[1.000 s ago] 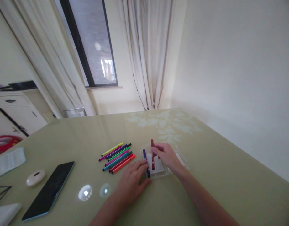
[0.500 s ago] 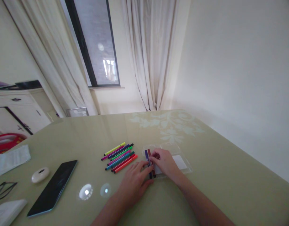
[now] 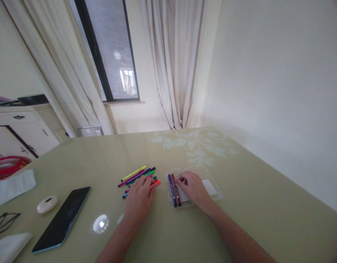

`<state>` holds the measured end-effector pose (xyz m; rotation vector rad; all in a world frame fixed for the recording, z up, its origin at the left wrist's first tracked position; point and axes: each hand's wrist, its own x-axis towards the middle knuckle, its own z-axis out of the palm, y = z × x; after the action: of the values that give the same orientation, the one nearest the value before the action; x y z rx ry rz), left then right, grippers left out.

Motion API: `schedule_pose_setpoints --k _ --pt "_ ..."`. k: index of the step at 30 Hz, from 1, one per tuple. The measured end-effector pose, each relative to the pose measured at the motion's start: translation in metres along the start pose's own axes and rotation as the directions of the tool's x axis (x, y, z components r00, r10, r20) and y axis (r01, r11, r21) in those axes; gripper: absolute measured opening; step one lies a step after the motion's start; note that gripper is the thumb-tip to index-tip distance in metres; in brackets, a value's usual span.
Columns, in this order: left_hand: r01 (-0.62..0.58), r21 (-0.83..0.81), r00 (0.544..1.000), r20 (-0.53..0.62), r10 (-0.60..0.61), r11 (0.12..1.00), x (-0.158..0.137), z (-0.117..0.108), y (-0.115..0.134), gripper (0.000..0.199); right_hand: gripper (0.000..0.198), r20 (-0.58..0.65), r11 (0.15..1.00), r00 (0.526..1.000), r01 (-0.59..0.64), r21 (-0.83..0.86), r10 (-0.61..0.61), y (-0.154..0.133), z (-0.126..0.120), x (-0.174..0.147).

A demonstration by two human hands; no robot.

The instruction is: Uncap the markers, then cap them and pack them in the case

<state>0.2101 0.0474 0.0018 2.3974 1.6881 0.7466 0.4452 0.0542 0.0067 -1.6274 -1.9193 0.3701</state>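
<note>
My left hand (image 3: 140, 199) lies over a loose group of coloured markers, its fingers closing around an orange marker (image 3: 155, 185) whose end sticks out past the thumb. A yellow marker (image 3: 133, 173) and several others show beyond the knuckles; some are covered by the hand. To the right is a clear plastic case (image 3: 218, 195), opened flat. Side by side at its left edge lie a purple marker (image 3: 172, 190) and a dark red marker (image 3: 176, 190). Over the case, my right hand (image 3: 192, 186) has thumb and fingers pinched beside the red marker; what is between them is unclear.
Left on the glossy table (image 3: 239, 226) lie a dark phone (image 3: 61, 219), a white oval case (image 3: 47, 204), a face mask (image 3: 16, 186), a cable (image 3: 5, 221) and a white box (image 3: 11, 246). A wall (image 3: 280, 109) borders the right side.
My left hand has left the two markers in the case and moved left onto the marker group. My right hand stays over the case, slightly shifted.
</note>
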Motion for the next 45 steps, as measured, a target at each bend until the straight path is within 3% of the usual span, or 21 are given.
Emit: schedule_pose_setpoints --k 3,6,9,12,15,20,25,30,33,36,41,45 --pt "0.061 0.066 0.995 0.076 -0.066 0.996 0.003 -0.005 -0.014 0.020 0.022 -0.028 1.000 0.999 0.020 0.012 -0.019 -0.002 0.000 0.000" --pt "0.050 0.034 0.992 0.114 -0.054 0.998 0.003 -0.004 -0.016 0.020 0.021 -0.045 0.998 0.999 0.029 0.054 -0.026 -0.006 -0.002 -0.001" --pt "0.071 -0.171 0.995 0.084 -0.057 0.983 0.003 0.000 -0.009 0.025 0.023 -0.047 0.987 0.998 0.054 0.149 -0.047 -0.010 -0.003 -0.002" --pt "0.120 -0.464 0.991 0.115 -0.075 0.877 0.002 0.003 0.004 0.032 0.022 -0.004 0.949 0.999 0.052 0.311 -0.054 -0.016 -0.002 -0.003" --pt "0.136 -0.619 0.985 0.172 -0.036 0.774 -0.002 0.002 0.020 0.037 0.025 0.087 0.860 0.994 0.010 0.511 -0.063 -0.021 0.001 -0.005" --pt "0.162 -0.705 0.977 0.212 -0.014 0.690 -0.006 0.000 0.032 0.041 0.036 0.147 0.661 0.989 -0.105 0.743 -0.009 -0.023 0.005 -0.004" --pt "0.150 -0.735 0.972 0.231 0.037 0.661 -0.005 0.002 0.028 0.033 0.043 0.088 0.524 0.990 -0.133 0.841 0.111 -0.018 0.000 0.002" --pt "0.156 -0.749 0.961 0.266 0.077 0.644 -0.005 0.005 0.029 0.037 0.044 0.165 0.456 0.984 -0.178 0.872 0.068 -0.021 -0.004 0.001" --pt "0.138 -0.751 0.958 0.266 0.105 0.646 -0.006 0.005 0.030 0.040 0.045 0.190 0.465 0.980 -0.197 0.863 0.061 -0.022 -0.003 0.000" --pt "0.069 -0.668 0.972 0.211 0.100 0.741 -0.008 0.006 0.030 0.038 0.048 0.128 0.511 0.984 -0.173 0.842 0.121 -0.015 -0.003 0.003" --pt "-0.220 -0.390 0.957 0.092 0.275 0.894 -0.015 0.009 0.031 0.040 0.040 -0.024 0.708 0.981 -0.123 0.695 0.194 0.002 -0.008 0.008" --pt "-0.330 -0.263 0.914 0.150 0.376 0.907 -0.018 0.015 0.031 0.046 0.032 0.036 0.809 0.979 -0.187 0.557 0.202 0.004 -0.005 0.006"
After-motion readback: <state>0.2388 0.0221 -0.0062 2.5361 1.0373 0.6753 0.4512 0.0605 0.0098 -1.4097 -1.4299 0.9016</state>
